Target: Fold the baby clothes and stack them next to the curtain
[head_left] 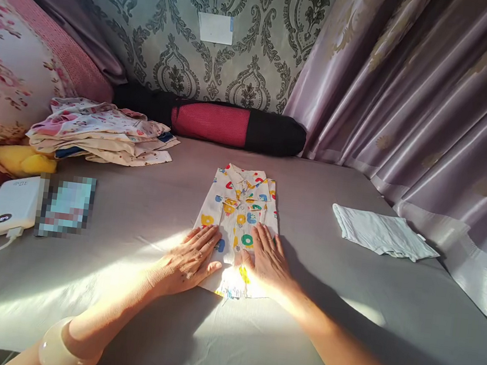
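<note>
A white child's shirt (239, 220) with a colourful letter print lies folded into a narrow shape on the grey sheet (155, 325), collar pointing away from me. My left hand (192, 256) rests flat on its lower left part, fingers stretched out. On the lower right part lies my right hand (266, 259), also flat with its fingers extended. Both palms touch the cloth and neither hand grasps anything. Between them, the button front of the shirt shows. Sunlight brightens its bottom edge.
Folded clothes (103, 132) are piled at the back left. A folded white cloth (383, 232) lies on the right. To the left sit a white power bank (9, 207) with a cable and a blurred-out object (67, 207). A black-and-red bag (210, 124) lies along the wall.
</note>
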`<action>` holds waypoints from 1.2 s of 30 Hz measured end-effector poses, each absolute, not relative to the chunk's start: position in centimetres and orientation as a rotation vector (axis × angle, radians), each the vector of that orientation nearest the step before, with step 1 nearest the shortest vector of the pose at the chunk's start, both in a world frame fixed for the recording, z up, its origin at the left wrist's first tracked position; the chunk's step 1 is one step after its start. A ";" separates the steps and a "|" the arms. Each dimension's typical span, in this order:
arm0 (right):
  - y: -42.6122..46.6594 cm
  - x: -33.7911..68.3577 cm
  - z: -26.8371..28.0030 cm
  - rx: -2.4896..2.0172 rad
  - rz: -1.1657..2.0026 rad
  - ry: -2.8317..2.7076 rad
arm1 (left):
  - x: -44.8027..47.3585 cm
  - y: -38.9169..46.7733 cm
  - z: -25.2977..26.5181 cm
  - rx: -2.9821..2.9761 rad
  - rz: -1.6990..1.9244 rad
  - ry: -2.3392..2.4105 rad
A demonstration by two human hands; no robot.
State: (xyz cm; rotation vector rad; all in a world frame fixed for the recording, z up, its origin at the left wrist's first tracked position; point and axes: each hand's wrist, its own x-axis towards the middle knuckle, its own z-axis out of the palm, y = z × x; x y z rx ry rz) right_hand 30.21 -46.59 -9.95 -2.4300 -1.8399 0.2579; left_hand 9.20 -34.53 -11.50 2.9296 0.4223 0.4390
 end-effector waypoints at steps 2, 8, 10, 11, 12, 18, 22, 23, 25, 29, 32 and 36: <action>-46.5 30.2 -9.9 -2.434 0.254 -1.827 | 9.2 -34.4 -11.6 2.913 0.441 0.433; -47.2 30.8 -8.9 -2.298 0.412 -1.717 | 8.8 -34.3 -11.1 2.800 0.431 0.532; -48.0 31.7 -8.4 -2.248 0.445 -1.537 | 8.3 -34.1 -10.7 2.708 0.469 0.678; -48.5 32.3 -8.2 -2.223 0.454 -1.432 | 8.0 -33.9 -10.5 2.648 0.504 0.780; -49.0 32.9 -8.0 -2.196 0.461 -1.337 | 7.6 -33.7 -10.3 2.580 0.540 0.889; -51.1 36.1 -8.3 -2.142 0.580 -0.996 | 6.5 -33.0 -9.4 2.266 0.483 1.190; -51.2 35.9 -8.6 -2.083 0.657 -0.917 | 6.7 -33.0 -9.6 2.181 0.458 1.223; -51.2 35.7 -8.6 -2.069 0.672 -0.912 | 6.8 -33.1 -9.6 2.154 0.445 1.227; -51.2 35.3 -8.3 -2.050 0.705 -0.906 | 6.9 -33.1 -9.5 2.098 0.407 1.239; -51.7 34.5 -7.7 -1.999 0.843 -0.883 | 7.0 -33.6 -8.5 2.013 0.315 1.256; -52.3 33.8 -6.9 -1.953 0.955 -0.895 | 7.0 -34.2 -7.5 1.901 0.254 1.193; -53.5 32.8 -5.4 -1.923 1.067 -0.990 | 6.6 -35.4 -6.2 1.672 0.188 0.994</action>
